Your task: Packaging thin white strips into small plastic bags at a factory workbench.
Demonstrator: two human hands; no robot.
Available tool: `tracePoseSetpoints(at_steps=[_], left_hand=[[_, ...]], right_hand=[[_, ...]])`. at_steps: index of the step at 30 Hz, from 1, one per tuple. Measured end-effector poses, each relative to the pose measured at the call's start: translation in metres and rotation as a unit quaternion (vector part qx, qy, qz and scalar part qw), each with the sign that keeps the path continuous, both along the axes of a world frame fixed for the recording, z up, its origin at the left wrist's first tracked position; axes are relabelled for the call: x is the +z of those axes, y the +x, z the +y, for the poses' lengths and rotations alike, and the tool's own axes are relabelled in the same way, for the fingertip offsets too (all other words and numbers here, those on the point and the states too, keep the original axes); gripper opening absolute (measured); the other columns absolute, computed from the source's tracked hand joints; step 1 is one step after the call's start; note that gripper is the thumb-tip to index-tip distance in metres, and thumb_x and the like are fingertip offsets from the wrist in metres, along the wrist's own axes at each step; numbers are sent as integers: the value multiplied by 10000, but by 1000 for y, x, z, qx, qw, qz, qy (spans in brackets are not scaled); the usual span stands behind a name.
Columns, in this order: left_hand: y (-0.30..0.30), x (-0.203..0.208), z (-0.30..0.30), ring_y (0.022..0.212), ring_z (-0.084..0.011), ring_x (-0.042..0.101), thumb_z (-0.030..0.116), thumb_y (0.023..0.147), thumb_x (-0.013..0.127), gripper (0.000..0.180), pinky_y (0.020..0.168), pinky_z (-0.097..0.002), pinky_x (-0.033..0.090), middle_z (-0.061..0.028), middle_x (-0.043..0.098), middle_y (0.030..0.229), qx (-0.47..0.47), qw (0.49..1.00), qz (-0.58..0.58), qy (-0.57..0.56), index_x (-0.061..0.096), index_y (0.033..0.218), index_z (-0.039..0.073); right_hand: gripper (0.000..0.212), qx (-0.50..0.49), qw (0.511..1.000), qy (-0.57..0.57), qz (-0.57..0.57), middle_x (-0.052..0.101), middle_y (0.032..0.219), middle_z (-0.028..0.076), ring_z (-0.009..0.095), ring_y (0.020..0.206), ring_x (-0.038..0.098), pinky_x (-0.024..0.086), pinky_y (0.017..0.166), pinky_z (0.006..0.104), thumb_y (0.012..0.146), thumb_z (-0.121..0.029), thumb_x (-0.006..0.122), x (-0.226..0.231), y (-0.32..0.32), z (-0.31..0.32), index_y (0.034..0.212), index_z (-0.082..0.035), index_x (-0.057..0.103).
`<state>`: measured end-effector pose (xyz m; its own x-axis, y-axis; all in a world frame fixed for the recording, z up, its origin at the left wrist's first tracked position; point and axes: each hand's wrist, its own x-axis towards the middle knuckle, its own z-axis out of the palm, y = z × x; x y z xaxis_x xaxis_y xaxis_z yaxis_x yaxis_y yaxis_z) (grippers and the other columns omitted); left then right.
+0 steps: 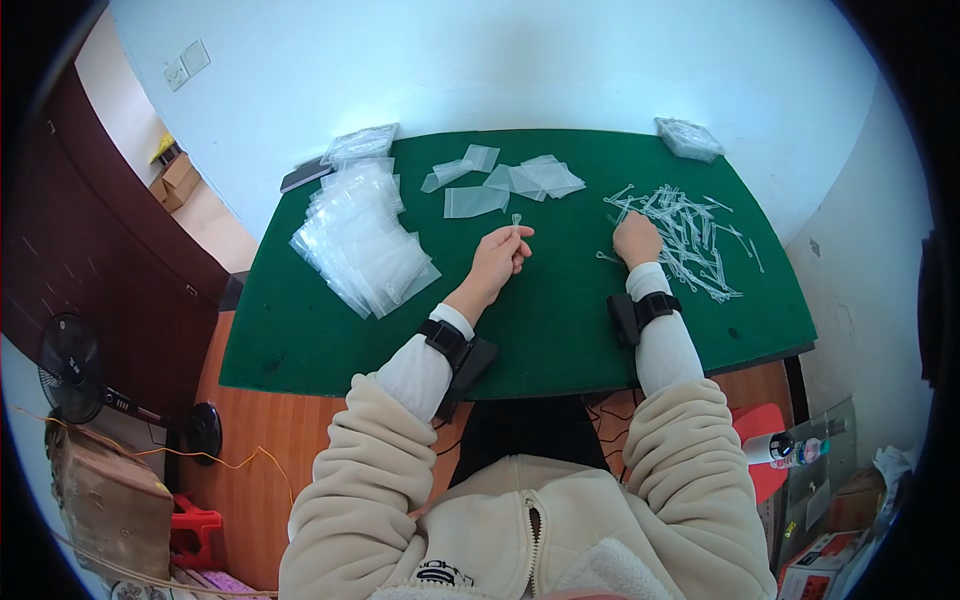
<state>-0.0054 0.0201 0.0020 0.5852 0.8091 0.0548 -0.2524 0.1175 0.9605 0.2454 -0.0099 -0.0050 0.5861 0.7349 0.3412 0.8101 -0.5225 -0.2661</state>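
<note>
Slender looped pieces (680, 222), pale and see-through, are heaped on the right side of the green table (530, 330), with a few strays scattered around the edges. Over to the left hand (497, 258), well apart from that heap: a small bundle (516, 220) is pinched between thumb and fingers, its tip poked out beyond them. The right hand (637, 240) is set at the heap's left edge, fingers curled inward; whether anything is gripped there cannot be told, the fingertips being hidden. Across on the left, a broad spread of clear bags (365, 245) is fanned out, overlapping, and loose bags (545, 177) are strewn beyond the left hand. At the back corners, a left pack (362, 144) and a right pack (689, 140) are stationed, and black devices (450, 340) are strapped at both wrists.
</note>
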Motion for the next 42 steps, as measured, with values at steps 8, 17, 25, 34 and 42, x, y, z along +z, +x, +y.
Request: tracePoseSetpoints(at_steps=[8, 17, 25, 34, 42], left_hand=[[2, -6, 4, 660, -81, 492, 178, 941, 382, 243, 613, -216, 422, -14, 530, 806, 44, 999, 24, 3, 524, 1054, 16], [1, -1, 4, 821, -174, 579, 186, 949, 362, 259, 756, -284, 475, -82, 577, 922, 74, 997, 9, -14, 517, 1060, 11], [-1, 5, 5, 852, -202, 609, 177, 954, 346, 267, 738, -291, 496, -124, 594, 1007, 21, 998, -9, -59, 514, 1065, 1], [3, 6, -6, 770, -170, 600, 187, 952, 353, 265, 679, -276, 498, -104, 607, 920, -63, 995, 65, -43, 521, 1040, 1], [3, 9, -9, 613, -72, 503, 200, 948, 374, 233, 569, -213, 441, -50, 609, 832, -75, 995, 49, -39, 546, 923, 44]], right_hand=[[99, 251, 920, 230, 194, 621, 811, 116, 240, 741, 594, 464, 665, 341, 804, -96, 541, 6, -30, 4, 838, -14, 585], [91, 410, 780, 199, 429, 580, 745, 16, 87, 682, 524, 432, 623, 228, 797, -20, 539, 16, -72, -5, 874, -16, 588], [86, 561, 725, 132, 377, 578, 690, 26, 78, 614, 520, 439, 582, 215, 752, -8, 583, 13, -88, -13, 836, -10, 565], [165, 413, 810, 225, 351, 594, 677, 38, 81, 588, 548, 458, 556, 211, 702, -44, 660, 20, -92, -15, 836, -5, 573], [168, 410, 802, 248, 357, 601, 682, 31, 73, 584, 547, 459, 556, 204, 690, -63, 690, 17, -92, -14, 824, -7, 603]])
